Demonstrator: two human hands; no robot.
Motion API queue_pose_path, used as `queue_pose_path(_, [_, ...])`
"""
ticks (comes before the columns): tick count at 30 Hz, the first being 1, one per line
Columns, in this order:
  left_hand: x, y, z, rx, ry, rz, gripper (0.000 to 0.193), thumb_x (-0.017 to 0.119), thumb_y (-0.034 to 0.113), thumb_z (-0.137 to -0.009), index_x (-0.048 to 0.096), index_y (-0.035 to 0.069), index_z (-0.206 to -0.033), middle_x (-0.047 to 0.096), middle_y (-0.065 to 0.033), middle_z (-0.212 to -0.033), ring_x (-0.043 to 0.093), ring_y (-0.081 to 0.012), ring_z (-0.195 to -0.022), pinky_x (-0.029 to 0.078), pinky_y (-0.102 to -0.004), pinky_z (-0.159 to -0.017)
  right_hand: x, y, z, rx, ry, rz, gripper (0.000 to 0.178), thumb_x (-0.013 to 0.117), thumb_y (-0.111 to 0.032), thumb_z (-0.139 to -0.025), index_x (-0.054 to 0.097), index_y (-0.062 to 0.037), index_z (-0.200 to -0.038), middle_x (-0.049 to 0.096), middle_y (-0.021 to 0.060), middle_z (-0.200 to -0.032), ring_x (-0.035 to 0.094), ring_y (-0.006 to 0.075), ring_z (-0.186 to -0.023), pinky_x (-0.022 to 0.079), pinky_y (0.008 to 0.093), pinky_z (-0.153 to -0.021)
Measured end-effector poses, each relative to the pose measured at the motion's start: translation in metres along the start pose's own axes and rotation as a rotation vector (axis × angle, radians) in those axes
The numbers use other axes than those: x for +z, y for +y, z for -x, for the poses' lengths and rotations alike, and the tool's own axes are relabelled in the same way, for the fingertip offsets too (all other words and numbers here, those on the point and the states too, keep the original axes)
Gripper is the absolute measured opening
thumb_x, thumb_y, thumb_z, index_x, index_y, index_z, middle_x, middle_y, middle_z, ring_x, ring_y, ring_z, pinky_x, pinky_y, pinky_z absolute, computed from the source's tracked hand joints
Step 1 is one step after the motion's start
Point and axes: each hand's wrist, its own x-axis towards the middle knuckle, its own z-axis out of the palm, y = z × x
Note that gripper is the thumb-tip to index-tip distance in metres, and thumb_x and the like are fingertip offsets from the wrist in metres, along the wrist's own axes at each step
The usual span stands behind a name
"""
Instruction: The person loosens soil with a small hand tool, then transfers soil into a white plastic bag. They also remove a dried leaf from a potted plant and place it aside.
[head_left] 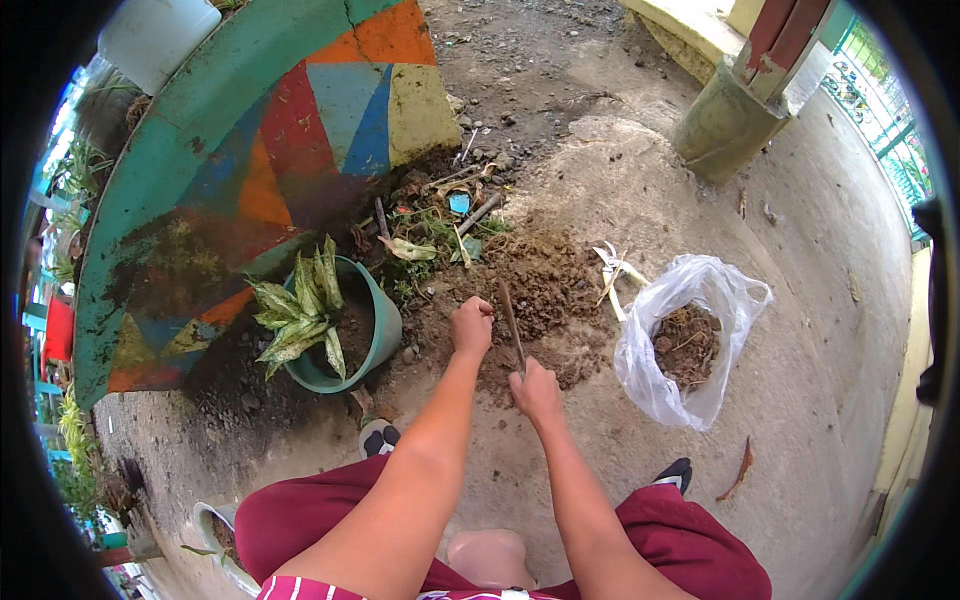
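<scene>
The right hand [537, 390] is closed in a fist around the near end of a thin brown stick [511, 322], which it holds firmly. The stick's long axis runs almost straight away from the person, leaning a little to the left as it goes, and its far tip points into the soil pile [545, 285]. The left hand [472, 325] is curled shut just left of the stick, knuckles down on the near edge of the soil pile; whether it grips any earth, I cannot tell.

Nearer than the soil pile, the person's knees in maroon shorts [300, 520] frame the forearms, with dark sandals [676, 470] on the concrete ground [800, 330].

Right of the soil pile, close beside it, a clear plastic bag [680, 340] stands open with dark earth inside. Left of the soil pile, a teal pot [370, 320] leans over, carrying a plant with mottled green leaves [300, 315].

Beyond the soil pile lie twigs, dry leaves and scraps of litter [440, 225], and pale plant strips [615, 270] at its far right edge. Farther still on the left rises a curved painted wall [280, 120] in teal, orange, blue and yellow; far right stands a greenish post base [725, 125].
</scene>
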Motion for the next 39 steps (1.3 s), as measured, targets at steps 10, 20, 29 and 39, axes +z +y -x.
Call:
queue_pose_path(10, [-0.003, 0.006, -0.001, -0.044, -0.024, -0.04, 0.011, 0.068, -0.002, -0.075, 0.063, 0.0, -0.084, 0.066, -0.0113, -0.08, 0.065, -0.0209, -0.07, 0.053, -0.0332, -0.065, 0.015, 0.013, -0.005, -0.028, -0.03, 0.098, 0.025, 0.055, -0.024, -0.08, 0.055, -0.0008, -0.089, 0.062, 0.0241, -0.076, 0.06, 0.0432, -0.076, 0.048, 0.05, -0.068])
queue_pose_path(20, [-0.002, 0.004, 0.001, -0.052, 0.014, -0.021, 0.013, 0.068, 0.0, -0.075, 0.063, 0.0, -0.087, 0.066, -0.0123, -0.081, 0.065, -0.0225, -0.075, 0.054, -0.0345, -0.068, 0.011, 0.004, 0.005, 0.055, -0.122, 0.116, 0.026, 0.055, -0.024, -0.082, 0.055, -0.0004, -0.093, 0.064, 0.0224, -0.085, 0.062, 0.038, -0.082, 0.05, 0.0477, -0.072])
queue_pose_path(29, [0.01, 0.023, -0.002, -0.02, -0.065, -0.092, 0.014, 0.069, 0.009, -0.077, 0.066, 0.0, -0.087, 0.066, -0.0133, -0.083, 0.064, -0.0239, -0.077, 0.052, -0.0364, -0.07, -0.042, -0.007, -0.007, 0.018, 0.093, -0.064, 0.027, 0.056, -0.027, -0.081, 0.056, -0.0018, -0.092, 0.063, 0.0223, -0.081, 0.061, 0.0403, -0.081, 0.048, 0.0486, -0.072])
queue_pose_path(39, [0.076, 0.124, 0.006, 0.512, -0.075, 0.346, 0.018, 0.07, 0.012, -0.077, 0.066, 0.0, -0.09, 0.065, -0.0061, -0.078, 0.06, -0.0155, -0.067, 0.049, -0.0297, -0.062, -0.14, 0.008, -0.018, -0.041, 0.585, -0.155, 0.02, 0.057, -0.026, -0.083, 0.058, -0.0065, -0.088, 0.064, 0.0183, -0.071, 0.065, 0.0365, -0.068, 0.052, 0.0443, -0.062])
